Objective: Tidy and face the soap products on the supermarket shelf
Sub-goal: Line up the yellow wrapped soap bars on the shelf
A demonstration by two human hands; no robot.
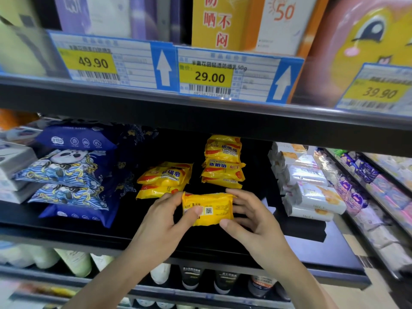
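Both hands hold one yellow plastic-wrapped soap bar [207, 208] above the front of the black metal shelf [156, 233]

The left hand [166, 216] pinches its left end, thumb across the QR-code label; the right hand [249, 214] grips the right end, fingers curled behind; two stacks of yellow soap packets [165, 178] [223, 161] sit just behind, blue panda-print pouches [66, 172] to the left

— What sits along the upper shelf edge?
— Three price tags: 49.90 [89, 62] at left, 29.00 [209, 77] in the middle, 39.90 [379, 93] at right. Behind them stand an orange sunscreen box [219, 21] and a pink cartoon package [365, 41].
— And lower down?
— Blue panda-print packs [66, 175] are stacked at left. White tubes [77, 262] and dark tubes [191, 278] stand on the shelf below.
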